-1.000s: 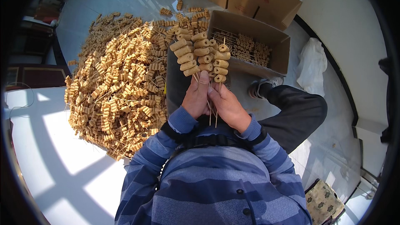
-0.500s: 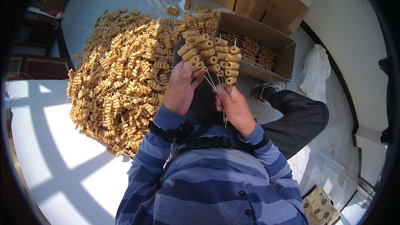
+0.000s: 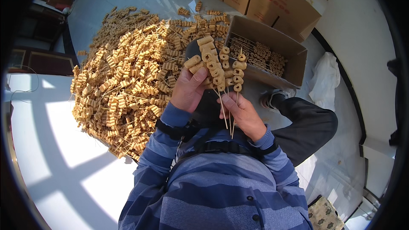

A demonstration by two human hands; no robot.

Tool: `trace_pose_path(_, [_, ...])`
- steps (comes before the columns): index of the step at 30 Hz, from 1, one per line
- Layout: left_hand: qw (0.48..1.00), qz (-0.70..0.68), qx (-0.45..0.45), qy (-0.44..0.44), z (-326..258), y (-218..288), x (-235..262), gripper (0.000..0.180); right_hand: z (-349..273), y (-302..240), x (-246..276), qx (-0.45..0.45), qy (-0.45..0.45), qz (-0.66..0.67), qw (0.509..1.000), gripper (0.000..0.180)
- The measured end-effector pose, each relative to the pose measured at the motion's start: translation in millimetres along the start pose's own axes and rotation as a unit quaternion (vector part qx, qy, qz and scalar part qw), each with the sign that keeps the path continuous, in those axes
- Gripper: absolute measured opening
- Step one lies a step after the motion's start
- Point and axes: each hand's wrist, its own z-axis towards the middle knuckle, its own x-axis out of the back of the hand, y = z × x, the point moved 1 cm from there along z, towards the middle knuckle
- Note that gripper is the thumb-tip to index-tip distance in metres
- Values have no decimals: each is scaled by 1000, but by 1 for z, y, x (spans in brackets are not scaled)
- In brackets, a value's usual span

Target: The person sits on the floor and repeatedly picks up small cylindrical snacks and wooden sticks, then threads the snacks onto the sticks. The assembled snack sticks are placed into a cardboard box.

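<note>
In front of my body I hold several skewers (image 3: 208, 61) threaded with short, hollow, tan food tubes. My left hand (image 3: 188, 88) is closed round the tubes on the left side, its thumb pressing on them. My right hand (image 3: 243, 114) pinches the bare sticks below the tubes between thumb and fingers. One skewer (image 3: 238, 75) stands a little apart at the right of the bunch. The stick ends poke down past my right thumb. My left fingers are partly hidden behind the tubes.
A large heap of similar skewers (image 3: 123, 85) covers the floor at the left. Beyond my right hand, an open cardboard box (image 3: 298, 66) holds rows of skewers. Brown cartons (image 3: 272, 0) stand behind it. A white plastic bag (image 3: 325, 79) lies by the right wall, near my bent leg (image 3: 313, 121).
The skewers at the left of the bunch have turned more upright and closer together. Both hands still grip, and the whole view has shifted slightly.
</note>
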Motion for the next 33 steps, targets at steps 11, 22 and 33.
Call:
trace_pose_path(11, [997,55,-43,13,-20,-12,2,46,-5,4,-4,113,65,-45,990,32])
trace_pose_path(22, [990,126,-63,17,-39,-5,2,73,-17,-7,-23,-69,-17,127,989,29])
trace_pose_path(33, [997,-55,-34,53,-33,5,15,74,-15,-15,-27,-89,0,108,990,29])
